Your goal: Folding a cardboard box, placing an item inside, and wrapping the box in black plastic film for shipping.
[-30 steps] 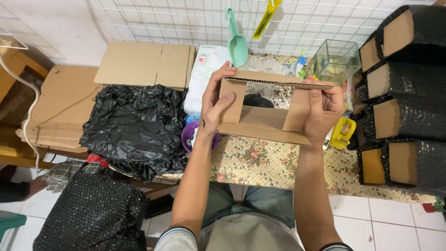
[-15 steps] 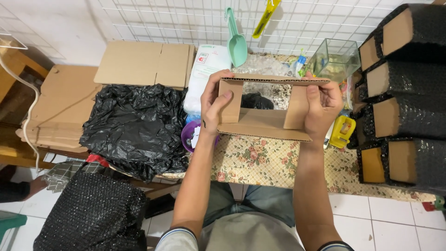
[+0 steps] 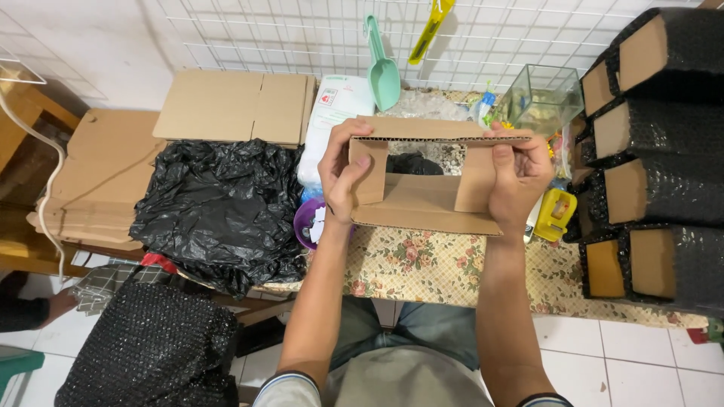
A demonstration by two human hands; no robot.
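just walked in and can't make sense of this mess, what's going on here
A person holds a small open cardboard box up over a table with a floral cloth, one hand at each end. The left hand grips the left flap, the right hand the right one, fingers folded over the top edge. Beside it lie a crumpled black plastic bag and flat cardboard sheets; bubble-wrapped parcels are stacked at the right.

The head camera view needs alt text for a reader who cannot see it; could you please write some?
Seen from above, a person's left hand and right hand hold an open cardboard box by its side flaps over a table with a floral cloth. A black plastic bag and flat cardboard sheets lie to the left; foam-wrapped boxes are stacked on the right.
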